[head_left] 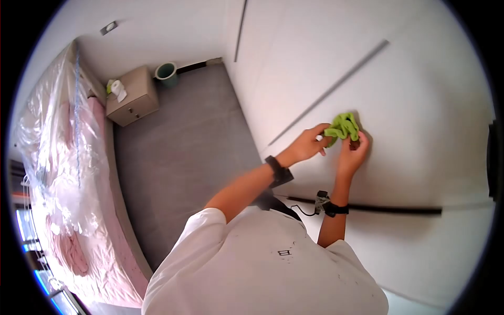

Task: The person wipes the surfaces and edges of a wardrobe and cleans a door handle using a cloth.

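Note:
In front of a white panelled surface (415,136), a crumpled green cloth (344,126) is bunched between my two hands. My left hand (307,145) grips the cloth's left side, fingers closed around it. A small white spot shows by those fingers; I cannot make out what it is. From below and to the right, my right hand (354,152) pinches the cloth's lower edge. Black bands with small devices are strapped around both wrists.
Long grey strips (336,89) run along the white panels. To the left stands a bed (97,257) partly covered in clear plastic (58,136). A beige nightstand (134,100) holds a white paper roll (118,90). Beside it is a bucket (167,74) on the grey floor (184,142).

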Demonstrator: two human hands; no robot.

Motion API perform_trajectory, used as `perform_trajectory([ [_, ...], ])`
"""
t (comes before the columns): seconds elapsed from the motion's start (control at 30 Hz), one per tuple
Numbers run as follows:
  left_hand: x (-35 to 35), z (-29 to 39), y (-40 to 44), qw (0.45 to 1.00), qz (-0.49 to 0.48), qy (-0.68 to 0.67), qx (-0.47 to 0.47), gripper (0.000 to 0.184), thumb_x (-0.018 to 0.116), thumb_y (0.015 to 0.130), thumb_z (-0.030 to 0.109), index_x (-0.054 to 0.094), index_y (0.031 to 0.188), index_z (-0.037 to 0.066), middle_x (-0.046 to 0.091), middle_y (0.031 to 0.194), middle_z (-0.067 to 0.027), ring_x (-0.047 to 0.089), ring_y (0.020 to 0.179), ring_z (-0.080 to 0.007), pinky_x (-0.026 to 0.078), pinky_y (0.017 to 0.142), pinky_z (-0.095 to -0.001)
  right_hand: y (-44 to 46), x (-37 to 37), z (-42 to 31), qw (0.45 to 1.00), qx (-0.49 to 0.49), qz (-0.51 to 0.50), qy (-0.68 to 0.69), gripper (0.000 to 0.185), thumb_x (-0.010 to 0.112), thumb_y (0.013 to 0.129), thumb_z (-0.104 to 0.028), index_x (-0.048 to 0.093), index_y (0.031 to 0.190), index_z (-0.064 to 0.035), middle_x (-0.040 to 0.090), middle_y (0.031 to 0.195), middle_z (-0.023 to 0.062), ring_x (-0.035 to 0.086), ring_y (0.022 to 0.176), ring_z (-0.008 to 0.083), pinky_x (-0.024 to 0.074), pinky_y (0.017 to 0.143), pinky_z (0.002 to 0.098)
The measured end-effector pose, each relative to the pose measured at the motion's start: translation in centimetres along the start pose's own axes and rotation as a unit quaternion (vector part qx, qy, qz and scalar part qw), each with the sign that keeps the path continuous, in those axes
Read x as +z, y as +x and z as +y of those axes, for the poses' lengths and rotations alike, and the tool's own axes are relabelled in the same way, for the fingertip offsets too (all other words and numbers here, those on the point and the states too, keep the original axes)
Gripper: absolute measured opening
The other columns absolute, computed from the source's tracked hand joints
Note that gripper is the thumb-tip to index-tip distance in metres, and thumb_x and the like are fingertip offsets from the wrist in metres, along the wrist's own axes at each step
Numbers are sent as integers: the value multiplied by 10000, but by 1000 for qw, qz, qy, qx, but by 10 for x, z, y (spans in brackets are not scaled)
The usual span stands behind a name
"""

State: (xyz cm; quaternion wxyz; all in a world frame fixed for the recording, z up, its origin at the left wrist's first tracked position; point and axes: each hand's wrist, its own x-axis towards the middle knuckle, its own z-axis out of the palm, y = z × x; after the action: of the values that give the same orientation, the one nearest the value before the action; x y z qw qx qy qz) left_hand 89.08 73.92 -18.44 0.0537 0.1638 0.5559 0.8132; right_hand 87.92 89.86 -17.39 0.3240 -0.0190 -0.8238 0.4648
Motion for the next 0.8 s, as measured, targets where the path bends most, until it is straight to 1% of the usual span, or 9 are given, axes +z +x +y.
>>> perform_trajectory([
  [0.03,-24,12,12,998,15,31,-46,388,555,949,113,474,1313,2,616,978,-105,633,730,-145,548,636,-277,6,32,1,1000,12,-8,1,330,674,868,-111,548,1160,-23,639,975,85,611,808,147,512,706,291],
  [0.17,-126,12,60,993,29,92,-69,360,537,953,110,489,1293,2,617,961,-99,632,704,-140,543,644,-276,-4,140,-5,999,28,20,-3,310,730,822,-102,543,1056,-21,607,910,74,598,738,139,504,641,282],
  [0.23,-183,14,82,999,12,23,-41,342,519,955,96,493,1284,4,616,955,-90,631,681,-140,544,630,-276,-9,186,-22,997,65,31,13,304,752,802,-94,539,1006,-21,592,885,68,591,708,134,499,615,275],
  [0.3,-242,29,103,994,23,56,-91,341,502,959,85,482,1291,12,614,955,-83,625,665,-137,543,615,-274,5,236,-38,991,73,-112,-16,311,785,765,-77,523,924,-28,558,853,56,570,657,120,482,570,261],
  [0.37,-290,52,115,983,59,53,-167,351,506,962,90,468,1305,20,614,954,-83,622,667,-132,537,612,-271,35,291,-60,981,134,-130,48,286,774,773,-69,528,912,-26,552,849,55,558,645,109,472,565,261],
  [0.43,-329,68,115,973,93,102,-187,348,511,966,99,466,1303,23,618,965,-87,621,663,-126,532,603,-272,59,345,-76,980,92,-167,56,269,758,787,-68,528,919,-20,549,843,54,554,641,112,472,568,270],
  [0.53,-410,75,107,963,227,88,-118,363,554,951,149,479,1280,14,640,976,-81,627,629,-138,513,571,-270,72,437,-99,943,91,-295,125,270,746,795,-91,536,949,-19,562,815,59,561,628,126,477,572,280],
  [0.67,-497,79,64,904,370,92,-195,414,569,944,151,458,1309,-8,664,976,-107,643,664,-147,519,604,-277,55,538,-134,893,-3,-435,118,283,748,782,-119,543,959,-36,592,857,106,622,639,216,500,581,327],
  [0.8,-570,76,41,862,450,171,-161,416,568,941,155,461,1308,-8,678,958,-137,668,692,-165,523,650,-288,13,643,-141,848,-64,-512,126,308,730,792,-110,525,1014,-51,588,945,138,636,713,304,510,610,351],
])
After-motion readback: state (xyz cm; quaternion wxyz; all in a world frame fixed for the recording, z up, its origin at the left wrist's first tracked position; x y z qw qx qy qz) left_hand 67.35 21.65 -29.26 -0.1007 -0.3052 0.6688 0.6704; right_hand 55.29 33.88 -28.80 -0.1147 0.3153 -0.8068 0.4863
